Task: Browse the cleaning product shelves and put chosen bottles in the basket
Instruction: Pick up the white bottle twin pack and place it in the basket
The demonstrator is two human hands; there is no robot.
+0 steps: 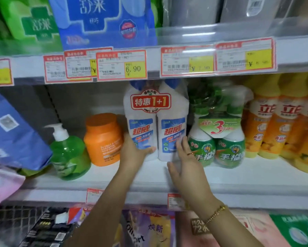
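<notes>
The twin pack [156, 122] stands upright on the middle shelf [132, 175]. It is two white bottles with blue caps, bound side by side in clear film. A red "1+1" badge bridges the necks, and blue labels sit below.

I use both hands because the bundle is wide. My left hand [133, 152] wraps the left bottle low down, thumb across its front, fingers hidden behind it. My right hand [185, 164] lies flat, fingers straight, against the lower right bottle. It steadies rather than grips. Low contact should keep the tall pack from tipping as it comes forward.

- Left of the pack, just beside it: an orange jar [103, 139], then a green pump bottle [69, 154].
- Right of the pack, close alongside: banded green spray bottles [217, 143].
- Above the pack: a 6.90 price tag [121, 65].
</notes>
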